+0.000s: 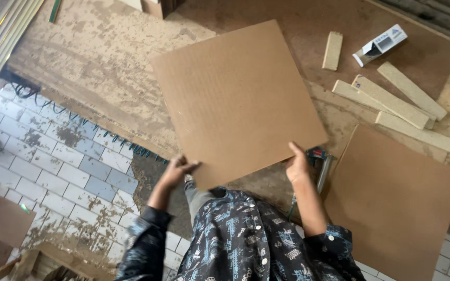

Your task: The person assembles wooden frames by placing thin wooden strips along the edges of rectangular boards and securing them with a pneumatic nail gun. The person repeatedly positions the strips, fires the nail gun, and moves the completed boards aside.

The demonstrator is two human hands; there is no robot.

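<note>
Two hands [235,169] gripping cardboard sheet [238,101], dusty worktable [95,57], tiled floor [42,166]

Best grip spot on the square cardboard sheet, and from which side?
Grip the cardboard sheet at its two near corners, coming from the person's side, as the left hand and right hand do now. It is wide, thin and tilted off the worktable, so a spread two-corner pinch probably steadies it best.
</note>
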